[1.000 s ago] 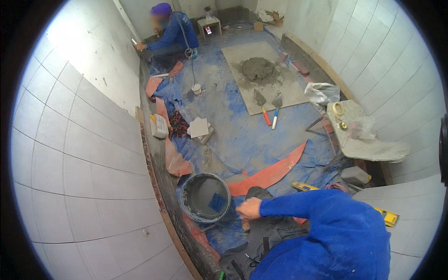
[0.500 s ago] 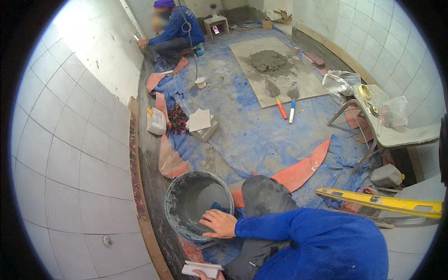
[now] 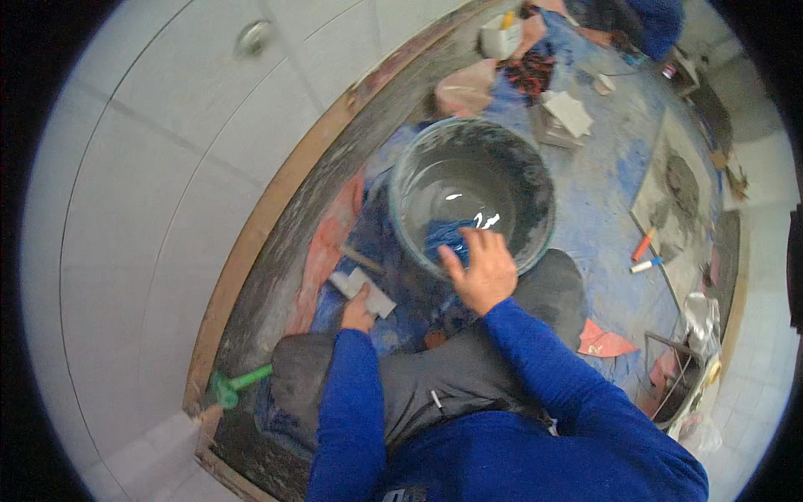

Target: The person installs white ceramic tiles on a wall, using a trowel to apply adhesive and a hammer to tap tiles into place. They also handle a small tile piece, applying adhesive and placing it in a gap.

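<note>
A dark round bucket (image 3: pixel 542 180) holding grey water stands before my legs. Over its near rim reaches my right hand (image 3: pixel 489 274), thumb and fingers apart. Beside its fingertips, a bundled blue cloth or scrubber (image 3: pixel 447 238) lies inside the bucket; whether they touch it I cannot tell. Lower left, my left hand (image 3: pixel 358 311) is closed on narrow white tile pieces (image 3: pixel 370 294), held beside the bucket above the blue sheet. A thin grey strip (image 3: pixel 363 258) lies between these pieces and the bucket.
A tiled wall (image 3: pixel 125 251) with a wooden batten (image 3: pixel 261 205) along its foot runs on the left. By my left knee is a green-handled tool (image 3: pixel 242 383). Stacked tiles (image 3: pixel 565 117) lie beyond the bucket. Trowels (image 3: pixel 644 244) and a mortar board (image 3: pixel 661 186) are far right.
My view has swung down and to the left, bringing both forearms and the green tool into sight. My right hand has moved to the blue bundle, which now sits inside the bucket.
</note>
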